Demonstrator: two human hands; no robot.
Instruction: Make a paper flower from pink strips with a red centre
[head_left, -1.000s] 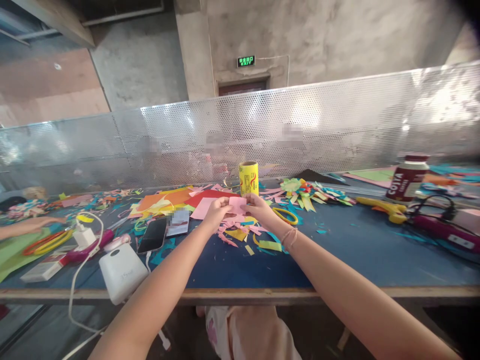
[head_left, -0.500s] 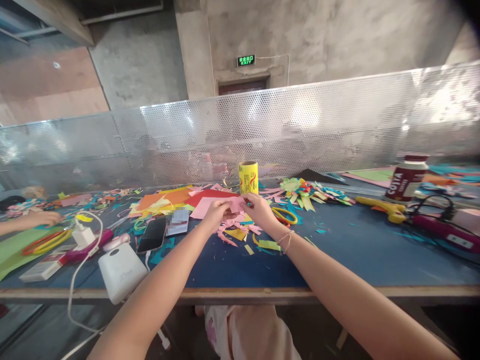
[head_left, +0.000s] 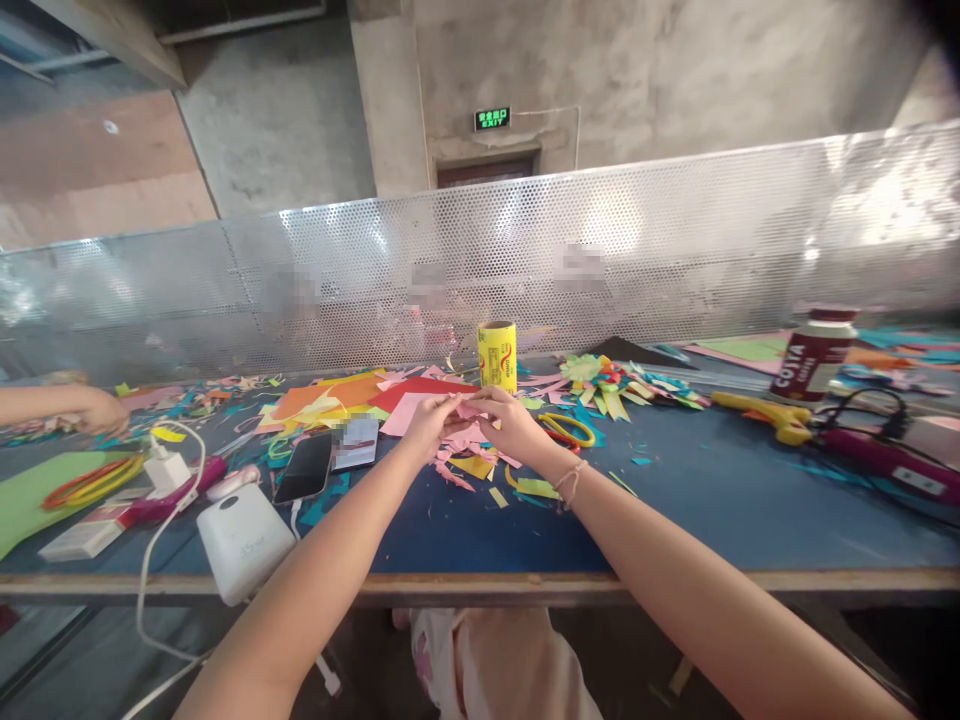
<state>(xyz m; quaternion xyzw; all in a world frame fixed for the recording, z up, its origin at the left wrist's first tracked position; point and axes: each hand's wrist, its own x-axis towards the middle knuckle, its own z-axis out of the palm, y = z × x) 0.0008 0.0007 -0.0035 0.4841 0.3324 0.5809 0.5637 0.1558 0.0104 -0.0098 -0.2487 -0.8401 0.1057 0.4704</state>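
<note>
My left hand [head_left: 433, 428] and my right hand [head_left: 511, 422] meet above the scrap pile, fingertips pinched together on a small piece of pink paper [head_left: 469, 411]. My fingers cover much of that piece. A larger pink sheet [head_left: 401, 412] lies behind my left hand. Below my hands are cut pink paper strips [head_left: 452, 474] on the dark blue tabletop. Just beyond my fingers stands a yellow cardboard tube [head_left: 498, 356]. Yellow-handled scissors [head_left: 571, 432] lie beside my right wrist.
Two phones [head_left: 304, 470] and a white power bank [head_left: 245, 545] with a cable lie left. A co-worker's hand [head_left: 97, 410] is at far left. At right are a brown-and-white bottle [head_left: 814, 355], a yellow glue gun [head_left: 772, 415] and a magenta power strip [head_left: 885, 462]. A perforated metal screen [head_left: 637, 260] stands behind.
My fingers have drawn closer together around the pink paper, and my right hand has turned slightly, hiding more of it. The co-worker's hand at far left has moved slightly up and right.
</note>
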